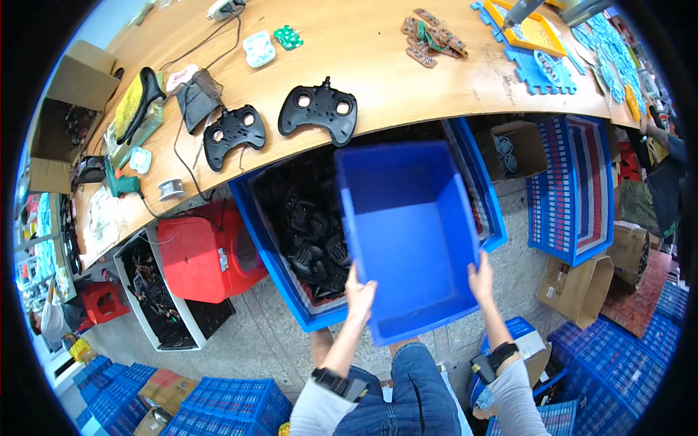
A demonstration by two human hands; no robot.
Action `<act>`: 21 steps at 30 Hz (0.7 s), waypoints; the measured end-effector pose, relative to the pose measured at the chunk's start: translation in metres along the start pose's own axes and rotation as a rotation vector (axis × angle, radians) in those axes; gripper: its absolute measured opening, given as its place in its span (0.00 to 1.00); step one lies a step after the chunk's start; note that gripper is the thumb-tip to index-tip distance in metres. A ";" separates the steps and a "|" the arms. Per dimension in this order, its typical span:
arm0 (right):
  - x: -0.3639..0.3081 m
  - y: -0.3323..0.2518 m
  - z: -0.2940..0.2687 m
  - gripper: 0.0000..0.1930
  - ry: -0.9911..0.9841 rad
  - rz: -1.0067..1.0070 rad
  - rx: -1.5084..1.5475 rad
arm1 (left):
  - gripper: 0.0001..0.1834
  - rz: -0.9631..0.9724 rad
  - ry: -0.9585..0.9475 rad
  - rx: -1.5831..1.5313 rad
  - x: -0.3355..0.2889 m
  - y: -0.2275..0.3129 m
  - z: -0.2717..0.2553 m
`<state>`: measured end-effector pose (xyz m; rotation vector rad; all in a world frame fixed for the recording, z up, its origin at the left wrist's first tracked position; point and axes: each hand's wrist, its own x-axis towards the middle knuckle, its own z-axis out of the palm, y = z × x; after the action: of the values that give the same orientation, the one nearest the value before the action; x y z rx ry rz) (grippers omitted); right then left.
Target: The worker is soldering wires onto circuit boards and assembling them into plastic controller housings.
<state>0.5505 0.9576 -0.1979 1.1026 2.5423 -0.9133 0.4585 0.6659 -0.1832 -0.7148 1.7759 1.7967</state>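
Observation:
A blue plastic bin [411,251] is held in front of me, its inside facing up and nothing visible in it. My left hand [360,294] grips its left wall, thumb over the rim. On the opposite wall my right hand [480,280] holds the rim the same way. Behind and partly beneath the bin stands a larger blue crate [285,291] with many black controller shells [313,243] inside; the bin hides much of its right part. Two black game controller shells [318,112] [236,136] lie on the wooden table's edge beyond.
Along the far side runs a wooden table [363,43] with circuit boards [434,38], a yellow tray [534,33], a solder spool [171,190] and cables. A red stool [193,254] stands left of the crate. Blue baskets [574,189] and cardboard boxes [578,291] line the right.

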 end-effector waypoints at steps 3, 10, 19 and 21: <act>0.036 0.011 -0.013 0.30 0.265 -0.260 -0.133 | 0.35 -0.053 -0.171 -0.090 0.027 -0.016 0.036; -0.013 -0.063 0.091 0.19 -0.022 -0.428 0.113 | 0.38 -0.519 -0.180 0.137 0.064 -0.074 -0.075; 0.023 -0.046 0.327 0.33 0.223 -0.011 0.199 | 0.57 -0.695 0.041 0.104 0.169 -0.075 -0.252; 0.061 -0.028 0.336 0.35 0.215 0.148 0.227 | 0.58 -0.725 0.002 0.084 0.188 -0.072 -0.233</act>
<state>0.4747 0.7688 -0.4738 1.5078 2.5235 -1.1192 0.3734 0.4322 -0.3652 -1.1395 1.3279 1.2196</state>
